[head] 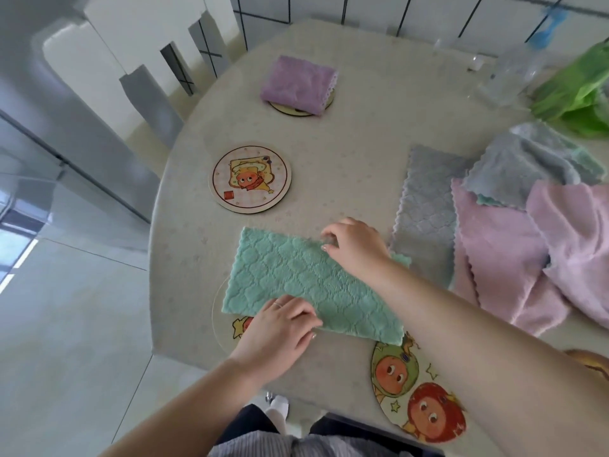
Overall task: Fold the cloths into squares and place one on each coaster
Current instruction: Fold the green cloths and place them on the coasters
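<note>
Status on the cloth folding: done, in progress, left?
Done: purple cloth folded on the far coaster. In hand: green cloth, oblong not square, left hand and right hand gripping its edges. Left: middle coaster and near-right coaster bare, near-left coaster part-covered by it; grey and pink cloths lie unfolded at right.

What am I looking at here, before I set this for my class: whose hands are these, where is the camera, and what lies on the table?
There is no machine here. A person works with bare hands, filmed by one camera worn on the head and looking down. The left hand and right hand each pinch an edge of a green cloth. The cloth lies on the table, partly over the near coaster. A folded purple cloth sits on the far coaster. The middle coaster is bare, and a fourth coaster lies by the right arm. A grey cloth and pink cloths are piled on the right.
</note>
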`<state>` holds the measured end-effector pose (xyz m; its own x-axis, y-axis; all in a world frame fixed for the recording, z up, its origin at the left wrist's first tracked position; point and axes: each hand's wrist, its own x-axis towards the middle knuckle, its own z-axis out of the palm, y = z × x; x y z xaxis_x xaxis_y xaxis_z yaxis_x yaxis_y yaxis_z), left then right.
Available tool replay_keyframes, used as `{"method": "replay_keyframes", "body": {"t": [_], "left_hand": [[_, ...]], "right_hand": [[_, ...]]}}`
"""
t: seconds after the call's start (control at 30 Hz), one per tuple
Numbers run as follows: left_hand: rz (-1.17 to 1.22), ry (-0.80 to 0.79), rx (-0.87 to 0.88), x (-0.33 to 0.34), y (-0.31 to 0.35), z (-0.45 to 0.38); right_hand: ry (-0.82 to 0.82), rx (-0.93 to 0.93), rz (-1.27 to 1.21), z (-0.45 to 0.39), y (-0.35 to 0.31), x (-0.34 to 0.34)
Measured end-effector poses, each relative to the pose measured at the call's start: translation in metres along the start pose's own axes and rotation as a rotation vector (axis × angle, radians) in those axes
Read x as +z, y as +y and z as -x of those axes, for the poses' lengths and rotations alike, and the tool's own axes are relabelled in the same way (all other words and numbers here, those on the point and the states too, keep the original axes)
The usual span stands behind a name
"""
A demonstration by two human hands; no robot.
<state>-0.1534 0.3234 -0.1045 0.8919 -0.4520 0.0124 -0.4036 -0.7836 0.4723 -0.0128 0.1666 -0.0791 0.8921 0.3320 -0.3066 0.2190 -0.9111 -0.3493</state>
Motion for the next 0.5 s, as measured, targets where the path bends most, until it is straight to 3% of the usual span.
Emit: {"method": "replay_keyframes", "body": {"t": [0.13,0.23,0.4,0.5], "left_hand": [[0.011,0.029,-0.052,0.000,0.006,-0.004],[0.009,0.037,-0.078,-0.002,0.010,-0.008],[0.048,0.112,-0.149,-0.023,0.011,-0.002],[0.298,0.168,-0.275,-0.040,0.016,0.003]], "right_hand": [[-0.124,0.025,0.062,-0.010,-0.004,-0.001],[-0.115,-0.034,0.060,-0.007,-0.002,-0.002],[-0.106,-0.003,-0.200,0.013,0.009,-0.023],[-0.059,0.044,-0.368,0.030,0.017,-0.035]]}}
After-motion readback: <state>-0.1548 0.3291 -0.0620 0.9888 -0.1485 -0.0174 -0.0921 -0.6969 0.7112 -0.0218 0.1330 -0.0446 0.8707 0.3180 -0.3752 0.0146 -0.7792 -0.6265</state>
